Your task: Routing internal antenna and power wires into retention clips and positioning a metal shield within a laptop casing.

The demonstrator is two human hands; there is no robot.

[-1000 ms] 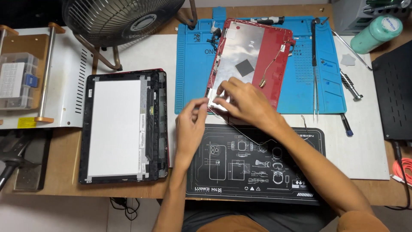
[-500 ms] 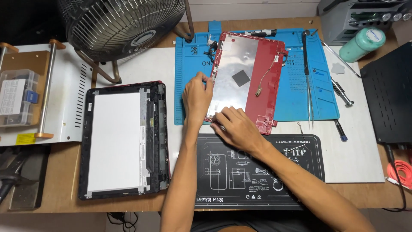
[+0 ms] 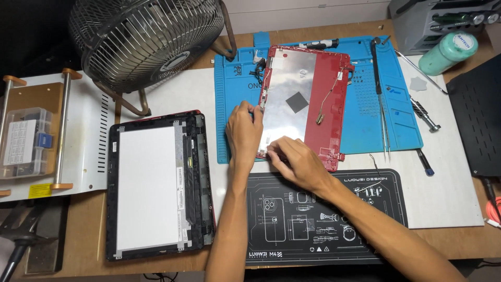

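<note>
Both hands work the left edge of the red laptop lid (image 3: 334,122), which lies inner side up on the blue repair mat (image 3: 235,104) at the far middle of the surface. The left hand (image 3: 243,131) pinches that edge with curled fingers; the right hand (image 3: 292,162) presses fingertips at the near-left corner, perhaps gripping something small. Far left, a clear plastic organiser box (image 3: 23,143) holds small parts.
</note>
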